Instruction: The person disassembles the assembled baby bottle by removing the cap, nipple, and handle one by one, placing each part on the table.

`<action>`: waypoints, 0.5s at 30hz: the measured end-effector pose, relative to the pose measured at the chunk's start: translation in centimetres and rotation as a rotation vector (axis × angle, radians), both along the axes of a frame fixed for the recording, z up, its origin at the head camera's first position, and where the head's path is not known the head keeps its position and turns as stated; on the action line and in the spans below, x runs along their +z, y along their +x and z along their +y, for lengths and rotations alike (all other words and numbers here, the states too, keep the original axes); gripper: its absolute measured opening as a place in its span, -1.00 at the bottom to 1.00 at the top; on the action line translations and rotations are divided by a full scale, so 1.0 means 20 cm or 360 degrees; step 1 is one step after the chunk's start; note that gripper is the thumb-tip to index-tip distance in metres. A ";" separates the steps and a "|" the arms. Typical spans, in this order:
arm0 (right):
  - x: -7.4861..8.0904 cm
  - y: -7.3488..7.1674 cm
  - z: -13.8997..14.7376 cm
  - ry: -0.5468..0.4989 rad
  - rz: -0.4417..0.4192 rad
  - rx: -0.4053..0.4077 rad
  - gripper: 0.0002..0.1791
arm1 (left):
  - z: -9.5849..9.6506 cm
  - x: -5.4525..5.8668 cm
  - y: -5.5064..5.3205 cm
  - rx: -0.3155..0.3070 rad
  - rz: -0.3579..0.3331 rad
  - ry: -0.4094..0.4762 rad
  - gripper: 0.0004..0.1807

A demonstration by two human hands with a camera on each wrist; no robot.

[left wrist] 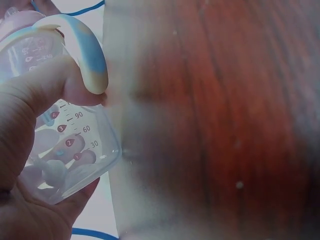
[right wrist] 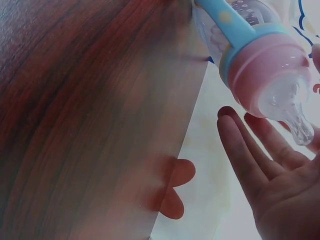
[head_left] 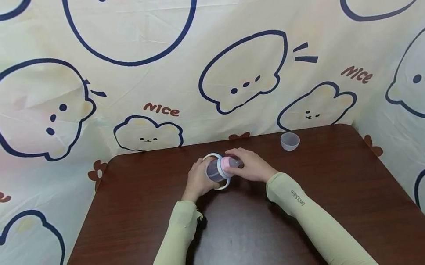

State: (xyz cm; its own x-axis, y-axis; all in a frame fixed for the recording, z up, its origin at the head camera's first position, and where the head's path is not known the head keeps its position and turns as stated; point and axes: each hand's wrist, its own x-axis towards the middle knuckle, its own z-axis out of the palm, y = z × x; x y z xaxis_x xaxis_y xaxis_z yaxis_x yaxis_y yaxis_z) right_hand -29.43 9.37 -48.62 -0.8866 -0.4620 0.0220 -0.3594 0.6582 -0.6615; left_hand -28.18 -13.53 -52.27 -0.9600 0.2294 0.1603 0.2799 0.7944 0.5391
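Baby bottle [head_left: 214, 172]: over the far half of the worktop [head_left: 129, 231], near its back edge, between the two hands. Clearance to the surface: cannot tell.

Orientation: tipped well over, not upright. In the head view the long axis runs roughly left-right across the person's front, base to the left, clear nipple [right wrist: 295, 120] to the right and angled slightly away from the person. Left wrist view agrees: base low and right, collar end up and left. Right wrist view: nipple aims down and right in frame, over the right palm.

Left hand [head_left: 198, 180]: fingers wrapped round the clear body, thumb across the side with the printed scale [left wrist: 75, 130], where 30, 60 and 90 read clearly. Firm hold.

Right hand [head_left: 254, 166]: fingers spread apart, reaching round the nipple end beside the pink collar [right wrist: 270, 70]. Thumb is right at the collar in the head view; contact unclear.

Blue-and-cream handles [left wrist: 85, 45] loop out from the bottle just behind the collar, one on the far side, one on the near side.

Small translucent cup [head_left: 290, 142] sits at the worktop's back edge, right of the hands, well apart from the bottle.
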 end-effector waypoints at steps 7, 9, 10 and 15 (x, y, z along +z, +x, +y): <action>0.00 0.00 0.00 0.0005 -0.0008 -0.0013 -0.28 | 0.00 0.00 0.01 0.0010 -0.0019 0.0023 -0.07; -0.01 0.00 0.00 0.0000 -0.0014 -0.0005 -0.30 | 0.00 0.00 0.01 0.0015 -0.0032 0.0018 -0.07; -0.01 0.00 0.00 -0.0006 -0.0017 -0.0003 -0.31 | 0.00 0.00 0.01 0.0016 -0.0037 0.0017 -0.07; -0.01 0.00 0.00 -0.0018 -0.0023 0.0007 -0.34 | 0.01 0.00 0.01 0.0014 -0.0042 0.0010 -0.07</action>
